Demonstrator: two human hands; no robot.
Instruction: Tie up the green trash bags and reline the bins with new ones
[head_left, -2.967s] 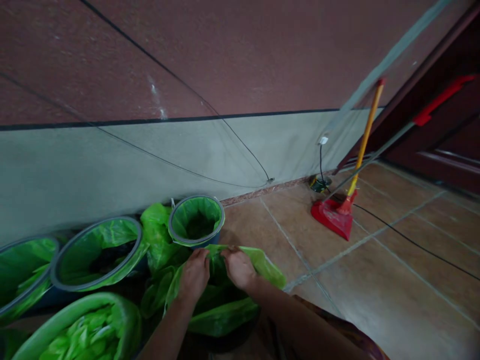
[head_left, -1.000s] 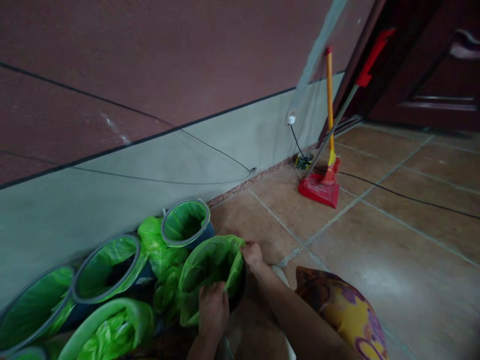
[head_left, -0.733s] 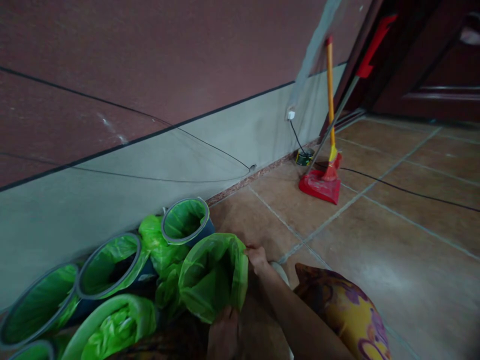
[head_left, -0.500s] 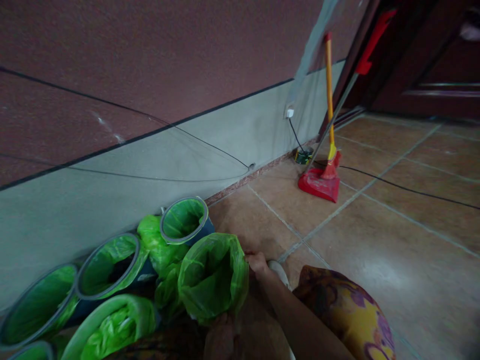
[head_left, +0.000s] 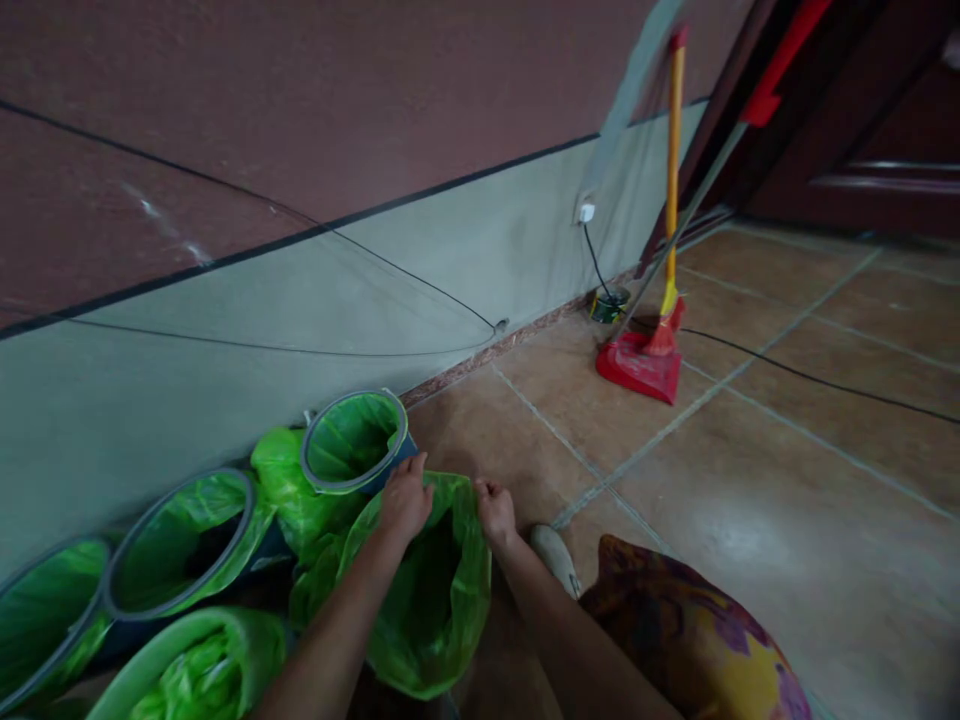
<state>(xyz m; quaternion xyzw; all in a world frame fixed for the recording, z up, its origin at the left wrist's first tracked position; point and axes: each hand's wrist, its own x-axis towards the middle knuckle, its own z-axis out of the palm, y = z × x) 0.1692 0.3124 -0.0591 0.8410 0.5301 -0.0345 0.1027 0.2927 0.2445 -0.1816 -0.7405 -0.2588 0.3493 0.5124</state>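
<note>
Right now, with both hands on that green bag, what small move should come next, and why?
Probably spread the green bag wider and fold its edge down: left hand and right hand pinch its far rim, and it hangs slack, unlike the ringed bin beside it.

No writing, label, brand, number or sign can be read anywhere here. The green bin liner (head_left: 442, 600), the lined bin (head_left: 352, 445) beside it, the wall (head_left: 375, 100) and the red dustpan (head_left: 637, 365) all show plain surfaces with no legible marks.
</note>
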